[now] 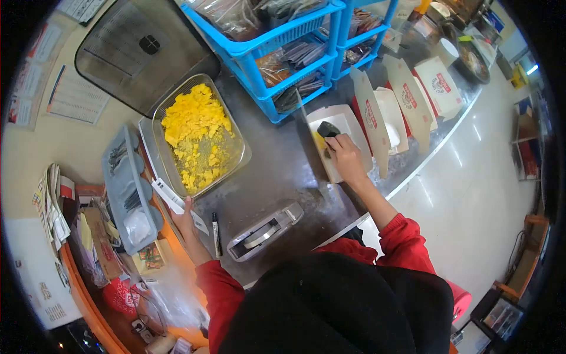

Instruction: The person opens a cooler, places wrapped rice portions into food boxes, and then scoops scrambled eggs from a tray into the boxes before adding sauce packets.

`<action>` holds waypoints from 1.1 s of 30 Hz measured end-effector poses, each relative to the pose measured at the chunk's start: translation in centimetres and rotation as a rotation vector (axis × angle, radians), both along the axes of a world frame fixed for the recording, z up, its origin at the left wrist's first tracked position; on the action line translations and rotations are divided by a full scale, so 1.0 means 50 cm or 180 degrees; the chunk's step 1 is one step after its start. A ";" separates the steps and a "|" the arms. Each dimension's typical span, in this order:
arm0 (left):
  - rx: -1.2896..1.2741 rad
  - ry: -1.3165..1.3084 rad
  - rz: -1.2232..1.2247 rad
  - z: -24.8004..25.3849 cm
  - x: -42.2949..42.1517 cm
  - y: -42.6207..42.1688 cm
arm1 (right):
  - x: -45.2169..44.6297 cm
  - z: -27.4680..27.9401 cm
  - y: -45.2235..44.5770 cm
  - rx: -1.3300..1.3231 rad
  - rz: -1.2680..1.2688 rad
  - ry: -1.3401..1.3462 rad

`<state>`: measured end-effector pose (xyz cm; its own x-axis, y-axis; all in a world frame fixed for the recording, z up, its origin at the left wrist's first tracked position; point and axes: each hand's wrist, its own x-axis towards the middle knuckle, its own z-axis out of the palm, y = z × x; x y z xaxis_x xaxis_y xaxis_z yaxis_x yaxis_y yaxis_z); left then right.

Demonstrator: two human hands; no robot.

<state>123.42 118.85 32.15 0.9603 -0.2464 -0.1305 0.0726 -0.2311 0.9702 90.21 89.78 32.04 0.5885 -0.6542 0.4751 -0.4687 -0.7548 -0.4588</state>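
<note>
A glass tray (246,154) of crumbly yellow food (197,127) stands on the dark worktop (274,153). Close to its near corner is my left hand (190,227), thumb up beside a white printed strip (168,196); its other fingers are mostly hidden. My right hand (348,158) is closed around a dark-handled tool (328,130) over an open white box (356,127). A little yellow shows under the tool, whose lower end is hard to make out. A tape dispenser (265,231) and a black marker (216,235) lie between my arms.
Blue basket racks (274,91) with plastic packets stand at the back. More printed boxes (407,100) line the right side. A tinted lid (141,53) leans behind the tray. At left are a grey compartment tray (121,189) and an orange shelf (88,295) with bags.
</note>
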 end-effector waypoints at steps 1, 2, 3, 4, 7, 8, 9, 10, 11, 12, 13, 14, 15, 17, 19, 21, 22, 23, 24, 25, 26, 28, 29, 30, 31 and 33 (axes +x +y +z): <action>-0.0004 0.0025 -0.0006 -0.011 0.003 0.006 | -0.006 -0.003 -0.004 -0.0113 0.0005 0.0051; 0.0067 0.0174 0.0034 -0.019 0.010 0.013 | -0.013 -0.003 -0.010 -0.0065 0.0136 0.0036; 0.0109 0.0089 0.0058 -0.029 0.022 0.015 | -0.014 0.011 -0.010 -0.0137 -0.0012 -0.0057; 0.0117 -0.0001 0.0118 -0.040 0.032 0.012 | -0.010 0.033 -0.014 -0.0241 -0.0122 -0.0159; 0.0009 0.0098 0.0139 -0.029 0.002 0.021 | -0.017 0.061 -0.014 -0.0048 -0.0339 -0.0361; 0.0039 0.0178 0.0194 -0.024 0.005 0.011 | -0.013 0.069 -0.020 -0.0027 -0.0375 -0.0633; 0.0092 0.0282 0.0275 -0.026 0.006 0.011 | -0.009 0.101 -0.019 0.0203 -0.0695 -0.1025; -0.0062 0.0153 0.0290 -0.045 0.009 0.020 | -0.008 0.146 -0.007 0.0488 -0.1001 -0.1378; 0.0016 0.0108 0.0322 -0.073 0.020 0.031 | -0.006 0.185 -0.002 0.0791 -0.1112 -0.1846; 0.0262 0.0080 0.0324 -0.027 -0.004 0.015 | 0.005 0.227 0.002 0.1126 -0.1205 -0.2312; 0.0187 0.0154 0.0382 -0.037 -0.003 0.017 | 0.024 0.270 0.020 0.1242 -0.1032 -0.2494; 0.0110 0.0097 0.0405 -0.023 -0.012 0.009 | 0.057 0.307 0.050 0.1257 -0.0856 -0.2639; -0.0082 0.0078 0.0486 -0.016 -0.021 0.004 | 0.089 0.333 0.088 0.1468 -0.0705 -0.2615; -0.0193 0.0205 0.0500 -0.029 -0.016 0.007 | 0.169 0.338 0.166 0.1882 0.0060 -0.2166; -0.0488 0.0243 0.0423 -0.020 -0.024 -0.002 | 0.285 0.272 0.195 0.0790 0.0821 -0.1349; -0.0730 0.0233 0.0450 -0.013 -0.030 -0.009 | 0.397 0.186 0.205 0.0676 0.1178 -0.0995; -0.0835 0.0231 0.0462 -0.011 -0.032 -0.008 | 0.444 0.141 0.194 0.0475 0.1231 -0.0661; -0.0817 0.0243 0.0445 -0.012 -0.029 -0.008 | 0.484 0.103 0.186 0.0257 0.1285 -0.0337; -0.0791 0.0272 0.0433 -0.015 -0.030 -0.005 | 0.506 0.065 0.179 0.0228 0.1357 -0.0084; -0.0769 0.0298 0.0423 -0.015 -0.028 -0.003 | 0.522 0.040 0.170 0.0193 0.1429 0.0168; -0.0507 0.0181 0.0394 -0.014 -0.028 0.001 | 0.538 0.015 0.162 0.0147 0.1505 0.0414; -0.0472 0.0205 0.0490 -0.042 -0.017 0.001 | 0.524 0.036 0.212 0.0368 0.1886 0.0406; -0.0440 0.0242 0.0530 -0.058 -0.020 0.002 | 0.508 0.047 0.242 0.0504 0.2064 0.0424; -0.0610 0.0530 0.0545 -0.034 -0.026 0.000 | 0.505 0.052 0.267 0.0524 0.2140 0.0418; -0.0614 0.0505 0.0521 -0.032 -0.028 0.003 | 0.518 0.049 0.278 0.0849 0.2039 0.0469; -0.0640 0.0411 0.0451 -0.031 -0.024 0.000 | 0.567 0.049 0.285 0.1462 0.1807 0.0529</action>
<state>122.22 118.86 30.61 0.9657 -0.1441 -0.2161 0.2164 -0.0135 0.9762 118.55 104.04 34.50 0.9349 -0.3397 0.1028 -0.1548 -0.6510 -0.7431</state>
